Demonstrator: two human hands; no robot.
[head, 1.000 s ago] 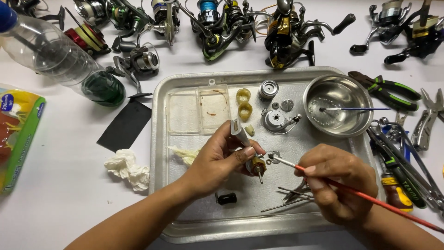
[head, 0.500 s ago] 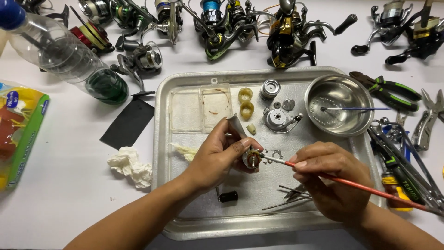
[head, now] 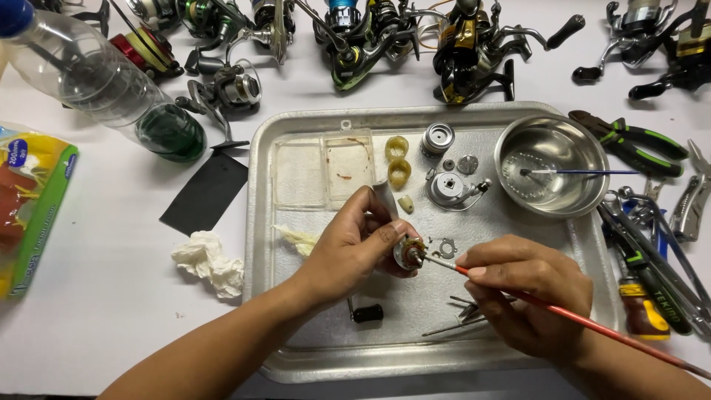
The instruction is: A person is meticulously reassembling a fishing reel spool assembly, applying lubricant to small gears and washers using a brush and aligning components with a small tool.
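My left hand (head: 355, 248) grips a small round metal reel part (head: 409, 252) above the middle of a metal tray (head: 259, 222). In my right hand (head: 529, 292) is a thin red-handled brush (head: 563, 311), its tip touching the part's face. Around the hands the tray holds a black knob (head: 366, 313), a small flat metal washer (head: 446, 248), thin metal pins (head: 459, 311) and a wad of stained tissue (head: 296, 238).
A steel bowl (head: 552, 174) with a blue brush, two yellowish rings (head: 398, 159), a reel body (head: 453, 189) and a clear lid (head: 322, 174) sit further back. Several fishing reels (head: 474, 44) line the back. Pliers and tools (head: 652, 244) lie right; bottle (head: 111, 92), black pad (head: 206, 191), tissue (head: 209, 263) left.
My left hand has turned the part so its round face meets the brush. The brush tip has moved from below the part onto it.
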